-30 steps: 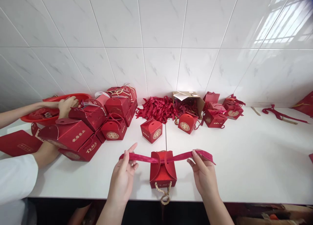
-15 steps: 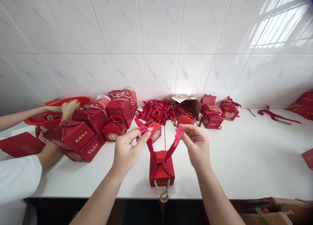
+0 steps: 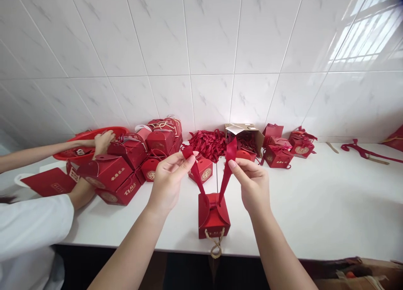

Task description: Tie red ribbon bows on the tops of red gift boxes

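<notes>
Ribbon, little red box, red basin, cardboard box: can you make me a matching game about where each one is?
1 ribbon
2 little red box
3 red basin
4 cardboard box

A far left, another person's hand at it
B pinched by left hand and right hand
C at the table front edge
D open, by the tiled wall

Pairs: 1-B, 2-C, 3-A, 4-D

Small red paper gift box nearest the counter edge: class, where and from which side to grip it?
Probably the flat side walls of the red paper gift box, from both sides: dark red ribbon fills its top, beige rope handle hangs in front.
</notes>
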The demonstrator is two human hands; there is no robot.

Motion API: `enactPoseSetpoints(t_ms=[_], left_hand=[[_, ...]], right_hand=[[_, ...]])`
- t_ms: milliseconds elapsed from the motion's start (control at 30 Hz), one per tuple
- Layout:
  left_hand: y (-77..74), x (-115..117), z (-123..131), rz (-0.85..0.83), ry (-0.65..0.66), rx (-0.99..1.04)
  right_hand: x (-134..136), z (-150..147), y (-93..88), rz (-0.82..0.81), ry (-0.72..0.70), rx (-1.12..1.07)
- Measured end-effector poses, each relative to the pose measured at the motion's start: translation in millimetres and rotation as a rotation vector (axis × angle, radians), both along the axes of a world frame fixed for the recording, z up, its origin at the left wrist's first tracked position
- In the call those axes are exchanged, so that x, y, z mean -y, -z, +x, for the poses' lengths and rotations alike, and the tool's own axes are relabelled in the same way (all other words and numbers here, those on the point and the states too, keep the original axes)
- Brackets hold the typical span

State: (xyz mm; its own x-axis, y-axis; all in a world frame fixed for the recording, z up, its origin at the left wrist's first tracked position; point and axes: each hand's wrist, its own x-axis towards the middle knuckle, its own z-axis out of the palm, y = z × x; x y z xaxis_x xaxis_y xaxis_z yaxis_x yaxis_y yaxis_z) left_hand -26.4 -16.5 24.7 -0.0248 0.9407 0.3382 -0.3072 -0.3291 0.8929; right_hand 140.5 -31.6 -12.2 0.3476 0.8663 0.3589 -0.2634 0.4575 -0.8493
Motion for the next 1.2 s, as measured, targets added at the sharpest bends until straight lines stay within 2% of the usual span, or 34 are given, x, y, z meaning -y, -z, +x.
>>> enactPoseSetpoints(t_ms=[133, 267, 500, 633, 700, 800, 900, 1000, 1100, 1200], left_hand=[[-5.2, 2.5, 1.6, -0.048, 0.084, -0.005], [-6.5, 5.5, 2.5, -0.020, 0.189, -0.094], [-7.4, 12.5, 8.6, -0.025, 0.193, -0.237], [-4.6, 13.2, 10.6, -0.048, 0.214, -0.346], [-1.7, 13.2, 10.2, -0.055, 0.223, -0.396], [2.5, 12.7, 7.2, -0.060, 0.282, -0.390], [5.6, 9.9, 2.1, -0.083, 0.381, -0.294], [8.0, 5.1, -2.3, -0.124, 0.431, -0.181], [9.6, 1.3, -4.0, -0.177, 0.467, -0.100], [9.9, 0.2, -3.9, -0.227, 0.497, -0.058]], right_hand=[[-0.8, -4.1, -3.0, 0.030, -0.091, 0.002], [-1.8, -7.4, -7.9, -0.015, -0.226, -0.073], [0.9, -13.8, -16.0, -0.016, -0.320, 0.030], [3.2, -16.0, -10.5, 0.041, -0.500, 0.018], [3.5, -16.7, -8.5, 0.027, -0.537, 0.032], [2.1, -15.8, -7.0, -0.007, -0.476, 0.103], [-1.0, -10.1, -3.8, 0.057, -0.452, 0.218], [-4.5, 0.4, 1.3, 0.242, -0.427, 0.442], [-8.0, 11.1, 5.0, 0.498, -0.291, 0.735], [-11.1, 17.7, 5.5, 0.669, -0.173, 0.900]])
